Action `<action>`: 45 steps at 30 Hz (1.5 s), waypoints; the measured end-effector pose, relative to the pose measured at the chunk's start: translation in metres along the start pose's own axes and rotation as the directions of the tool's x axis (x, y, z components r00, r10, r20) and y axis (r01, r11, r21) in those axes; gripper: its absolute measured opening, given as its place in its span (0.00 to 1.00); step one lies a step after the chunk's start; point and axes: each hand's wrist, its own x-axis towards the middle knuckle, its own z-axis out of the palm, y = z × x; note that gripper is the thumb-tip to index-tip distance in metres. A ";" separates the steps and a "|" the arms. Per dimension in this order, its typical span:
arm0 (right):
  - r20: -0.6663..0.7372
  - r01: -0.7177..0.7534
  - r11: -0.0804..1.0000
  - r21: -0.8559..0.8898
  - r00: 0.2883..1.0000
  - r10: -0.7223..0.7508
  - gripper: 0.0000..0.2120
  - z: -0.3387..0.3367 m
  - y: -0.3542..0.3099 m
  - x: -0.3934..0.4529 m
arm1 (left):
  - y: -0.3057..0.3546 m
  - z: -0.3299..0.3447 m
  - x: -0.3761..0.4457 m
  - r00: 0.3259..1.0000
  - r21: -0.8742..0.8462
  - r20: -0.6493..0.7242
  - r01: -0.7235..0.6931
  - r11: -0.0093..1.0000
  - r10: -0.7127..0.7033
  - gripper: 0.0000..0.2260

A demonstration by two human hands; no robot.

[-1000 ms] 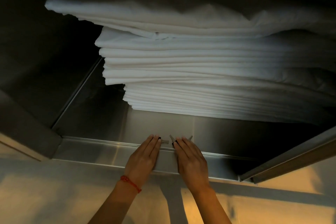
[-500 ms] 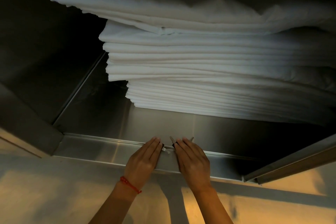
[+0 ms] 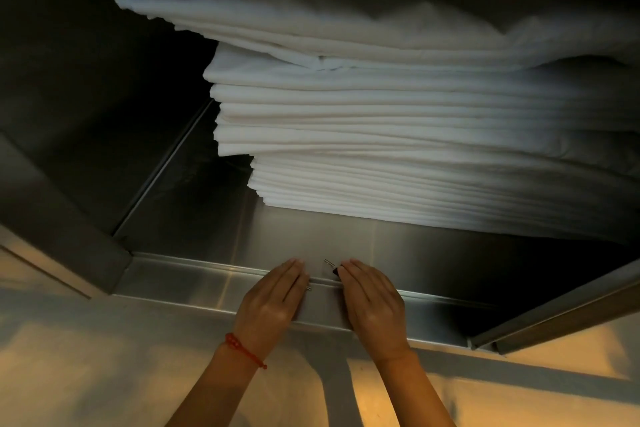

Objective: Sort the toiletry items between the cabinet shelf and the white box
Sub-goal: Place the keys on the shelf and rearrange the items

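Both hands [image 3: 273,302] [image 3: 372,305] slid nearer shelf lip [image 3: 194,282] w/ fingers flat, together.

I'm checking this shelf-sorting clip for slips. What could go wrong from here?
1. The small items lie right at the metal shelf front lip between the left hand and right hand; a nudge might tip them off.
2. They are tiny and dimly lit, so flat fingers may miss some.
3. The linen stack overhangs at its top; reaching deeper might disturb it.
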 end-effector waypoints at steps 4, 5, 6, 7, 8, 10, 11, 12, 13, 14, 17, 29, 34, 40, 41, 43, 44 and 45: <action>-0.022 0.016 1.000 0.024 1.000 -0.015 0.23 -0.005 -0.003 0.008 | 0.000 -0.006 0.003 1.000 0.012 -0.030 -0.004 1.000 0.004 0.29; -0.026 0.021 0.999 0.029 0.999 -0.020 0.22 -0.006 -0.004 0.010 | -0.001 -0.008 0.005 0.999 0.015 -0.041 -0.004 1.000 0.004 0.28; -0.031 0.026 0.999 0.036 0.999 -0.025 0.22 -0.007 -0.004 0.012 | -0.001 -0.010 0.006 0.998 0.023 -0.059 -0.003 1.000 0.005 0.28; -0.035 0.028 0.999 0.043 0.999 -0.027 0.22 -0.008 -0.004 0.015 | -0.001 -0.012 0.008 0.998 0.022 -0.071 -0.001 1.000 0.003 0.27; -0.042 0.030 0.999 0.045 0.999 -0.028 0.21 -0.008 -0.005 0.017 | -0.001 -0.015 0.009 0.997 0.016 -0.076 -0.001 1.000 0.002 0.26; -0.070 0.032 0.999 0.044 0.997 -0.029 0.18 -0.008 -0.005 0.021 | -0.001 -0.021 0.011 0.996 0.004 -0.089 0.001 1.000 0.000 0.25; -0.094 0.035 0.998 0.044 0.995 -0.031 0.13 -0.008 -0.005 0.023 | -0.002 -0.022 0.012 0.995 -0.011 -0.096 0.004 1.000 -0.005 0.25; -0.114 0.041 0.998 0.046 0.993 -0.035 0.09 -0.008 -0.006 0.026 | -0.003 -0.024 0.013 0.995 -0.018 -0.104 0.008 1.000 -0.010 0.25; -0.131 0.043 0.998 0.047 0.991 -0.037 0.08 -0.008 -0.006 0.028 | -0.003 -0.025 0.013 0.995 -0.010 -0.100 0.009 1.000 -0.010 0.24; -0.142 0.052 0.997 0.052 0.989 -0.044 0.09 -0.009 -0.007 0.030 | -0.003 -0.025 0.014 0.994 -0.011 -0.107 0.019 1.000 -0.020 0.21; -0.148 0.067 0.995 0.069 0.987 -0.056 0.09 -0.015 -0.010 0.038 | -0.002 -0.032 0.015 0.983 0.016 -0.182 0.019 1.000 -0.016 0.09; -0.102 0.112 0.985 0.131 0.990 -0.098 0.10 -0.072 -0.040 0.082 | 0.006 -0.116 0.034 0.978 0.065 -0.195 0.088 0.994 -0.074 0.13; -0.070 0.153 0.979 0.133 0.987 -0.145 0.08 -0.111 -0.054 0.102 | 0.012 -0.160 0.040 0.982 0.064 -0.164 0.103 0.993 -0.092 0.13; -0.052 0.210 0.970 0.123 0.977 -0.205 0.12 -0.165 -0.072 0.126 | 0.024 -0.220 0.046 0.986 0.062 -0.119 0.124 0.990 -0.116 0.09; -0.050 0.218 0.967 0.130 0.976 -0.213 0.13 -0.174 -0.076 0.131 | 0.026 -0.232 0.047 0.986 0.055 -0.104 0.133 0.990 -0.127 0.11; -0.047 0.233 0.962 0.143 0.972 -0.229 0.14 -0.192 -0.083 0.141 | 0.031 -0.255 0.050 0.987 0.038 -0.067 0.149 0.988 -0.146 0.17; -0.045 0.239 0.960 0.149 0.971 -0.235 0.14 -0.201 -0.087 0.145 | 0.034 -0.267 0.052 0.986 0.023 -0.049 0.160 0.987 -0.159 0.19; -0.045 0.243 0.957 0.156 0.970 -0.239 0.15 -0.210 -0.091 0.150 | 0.037 -0.278 0.054 0.985 0.010 -0.039 0.170 0.985 -0.169 0.21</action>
